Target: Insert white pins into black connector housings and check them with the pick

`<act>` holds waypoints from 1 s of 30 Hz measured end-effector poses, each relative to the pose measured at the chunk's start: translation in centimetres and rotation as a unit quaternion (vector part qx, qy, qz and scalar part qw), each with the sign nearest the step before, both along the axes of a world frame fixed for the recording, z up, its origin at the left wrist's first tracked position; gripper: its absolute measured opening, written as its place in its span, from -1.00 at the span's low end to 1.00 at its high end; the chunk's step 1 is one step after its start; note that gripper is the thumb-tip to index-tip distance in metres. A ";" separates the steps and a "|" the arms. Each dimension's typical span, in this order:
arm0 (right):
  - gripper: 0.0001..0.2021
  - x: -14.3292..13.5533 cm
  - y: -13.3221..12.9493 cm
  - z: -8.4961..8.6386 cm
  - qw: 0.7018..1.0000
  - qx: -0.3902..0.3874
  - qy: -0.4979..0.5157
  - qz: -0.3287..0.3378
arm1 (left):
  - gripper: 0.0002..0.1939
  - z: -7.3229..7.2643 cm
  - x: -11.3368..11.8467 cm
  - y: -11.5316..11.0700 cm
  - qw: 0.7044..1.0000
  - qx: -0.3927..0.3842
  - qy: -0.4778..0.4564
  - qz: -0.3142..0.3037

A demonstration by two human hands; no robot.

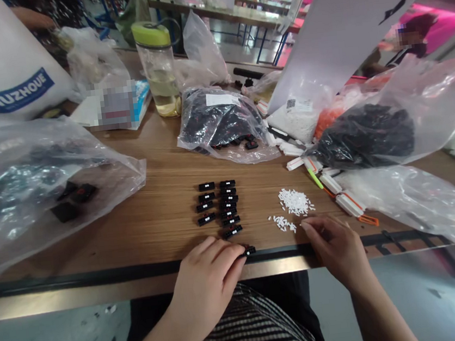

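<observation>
My left hand (pixel 211 271) is closed on a small black plastic block (pixel 250 250) at the table's front edge. A white dot shows on the block's front face, and my fingers hide its left end. My right hand (pixel 334 246) is pinched beside a heap of tiny white pegs (pixel 295 201). A small white peg (pixel 302 224) shows at the tips of its thumb and finger. Nearer me lies a smaller scatter of white pegs (pixel 283 223). Beyond my left hand, similar black blocks (pixel 229 206) stand in two columns, with white dots on their faces.
A clear bag of black parts (pixel 221 119) lies behind the blocks. Other bags sit left (pixel 47 174) and right (pixel 371 132). White cases (pixel 348 204) with orange trim line the right side. A green-lidded bottle (pixel 157 69) stands at the back. Another person (pixel 410 40) is far right.
</observation>
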State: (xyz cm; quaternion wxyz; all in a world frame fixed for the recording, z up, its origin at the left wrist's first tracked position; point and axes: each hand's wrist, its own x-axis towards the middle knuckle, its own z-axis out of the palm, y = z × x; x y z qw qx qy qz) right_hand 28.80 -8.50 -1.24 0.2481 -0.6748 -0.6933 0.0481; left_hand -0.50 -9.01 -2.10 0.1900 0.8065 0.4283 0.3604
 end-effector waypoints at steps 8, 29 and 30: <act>-0.89 -7.9 -0.9 3.2 0.968 -0.063 0.095 0.222 | -0.88 0.2 -0.2 -0.1 1.000 -0.011 0.006 -0.011; -0.85 -9.6 -0.4 3.1 0.957 0.018 0.002 0.291 | -0.91 -0.1 -0.3 -0.1 0.999 -0.032 0.015 -0.012; -0.85 -9.7 -0.4 3.0 0.956 0.025 -0.005 0.293 | -0.91 -0.1 -0.3 -0.1 0.999 -0.032 0.015 -0.011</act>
